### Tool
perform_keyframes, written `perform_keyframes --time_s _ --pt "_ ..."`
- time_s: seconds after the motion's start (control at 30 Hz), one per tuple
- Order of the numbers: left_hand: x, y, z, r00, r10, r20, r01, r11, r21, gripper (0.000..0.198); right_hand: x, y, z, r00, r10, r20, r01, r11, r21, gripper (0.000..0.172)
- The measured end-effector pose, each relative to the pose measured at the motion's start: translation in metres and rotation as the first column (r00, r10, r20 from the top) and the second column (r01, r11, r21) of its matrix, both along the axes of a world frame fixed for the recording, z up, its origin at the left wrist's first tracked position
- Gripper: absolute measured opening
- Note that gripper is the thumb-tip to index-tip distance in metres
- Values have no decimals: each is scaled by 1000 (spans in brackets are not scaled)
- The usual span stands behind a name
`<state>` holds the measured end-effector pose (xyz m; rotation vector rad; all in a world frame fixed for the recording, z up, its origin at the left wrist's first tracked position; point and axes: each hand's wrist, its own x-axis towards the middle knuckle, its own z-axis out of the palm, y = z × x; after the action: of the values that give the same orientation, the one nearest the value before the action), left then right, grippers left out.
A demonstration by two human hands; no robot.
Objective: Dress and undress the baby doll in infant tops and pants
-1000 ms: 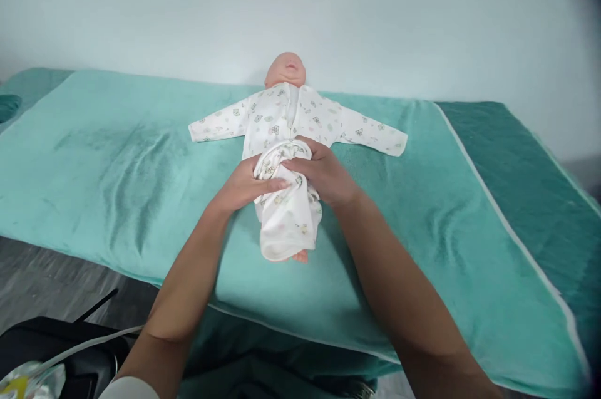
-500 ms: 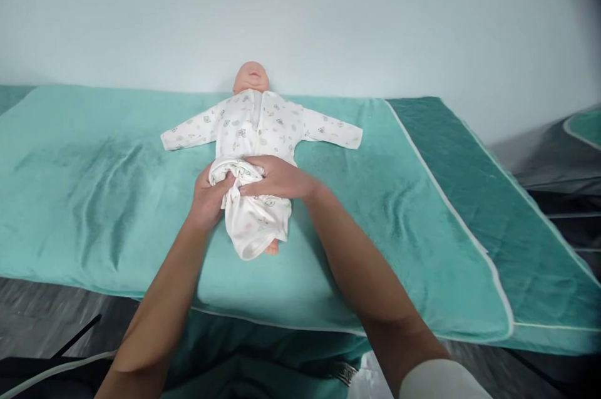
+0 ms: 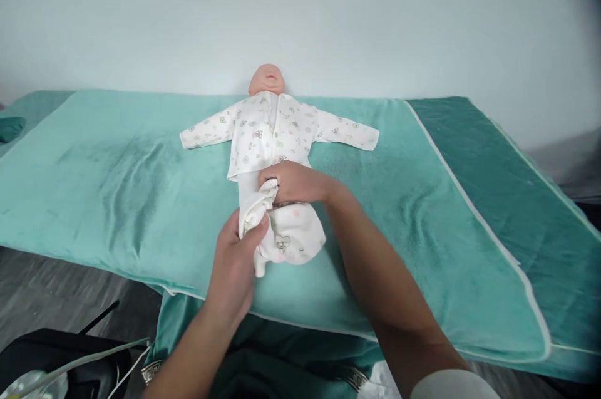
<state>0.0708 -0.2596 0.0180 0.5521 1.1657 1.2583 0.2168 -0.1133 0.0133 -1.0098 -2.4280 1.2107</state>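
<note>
A baby doll (image 3: 267,78) lies on its back, head toward the wall, arms spread in the sleeves of a white printed baby top (image 3: 295,126). White printed baby pants (image 3: 295,233) are bunched around its lower body. My left hand (image 3: 237,261) pinches the gathered cloth of the pants at the doll's leg on the left, thumb on top. My right hand (image 3: 298,183) is closed on the upper part of the pants by the doll's waist, just below the top's hem. Its fingertips are partly hidden by cloth. The doll's feet are covered.
The doll rests on a light green plush cover (image 3: 117,198) with a white edge, over a darker green cover (image 3: 498,180). A pale wall (image 3: 300,17) rises behind. At the lower left are a black object (image 3: 70,361) and a pale cable (image 3: 84,361).
My left hand has moved down and toward me with the cloth, away from my right hand. The top's hem now shows on the left. The doll's foot is now covered. The view has shifted slightly.
</note>
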Motion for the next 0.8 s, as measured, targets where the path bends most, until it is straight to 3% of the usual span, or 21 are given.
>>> perform_keyframes --time_s 0.17,0.3,0.4,0.53,0.63,0.8 --pt "11 -27 3 985 145 93 -137 986 -93 38 -5 -8 1 986 -10 164 -15 988 153 16" --pt "20 -41 -3 971 197 138 -176 973 -151 42 -6 -12 3 986 11 167 -33 991 128 12" --pt "22 -52 -15 958 258 121 -235 956 -177 41 -4 -13 -1 980 64 191 -90 988 128 11" --pt "9 -61 -41 950 313 13 -307 938 -161 30 -5 -14 -9 973 26 229 -73 977 200 13" --pt "-10 -58 -57 957 280 -80 -289 948 -137 29 -7 -16 -12 965 11 263 -78 966 245 17" --pt "-39 -44 -66 920 61 -387 -94 993 -67 20 -8 -16 -13 959 -7 283 -77 955 285 17"
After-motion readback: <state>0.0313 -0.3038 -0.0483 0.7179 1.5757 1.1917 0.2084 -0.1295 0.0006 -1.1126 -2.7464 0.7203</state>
